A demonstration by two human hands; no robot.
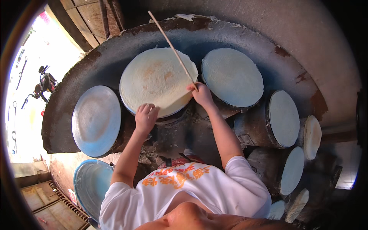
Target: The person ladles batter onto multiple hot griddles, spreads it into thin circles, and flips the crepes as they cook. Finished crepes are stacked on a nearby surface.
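Observation:
A large round thin flatbread (153,78), pale with light brown patches, covers the round griddle in front of me. My left hand (147,116) is at its near edge, fingers closed and bent down over the rim, seemingly pinching the bread; the fingertips are partly hidden. Along the near right side, between my hands, the bread's edge looks slightly raised. My right hand (202,94) grips the lower end of a long thin wooden stick (168,41) at the bread's right edge. The stick slants up and left across the bread, past the far rim.
A bare metal griddle (96,119) stands at left, above a blue basin (90,184). On the right, several more griddles carry pale flatbreads, including one (232,76) beside mine. A curved dark counter (115,48) wraps behind them. A scooter (46,82) stands outside at far left.

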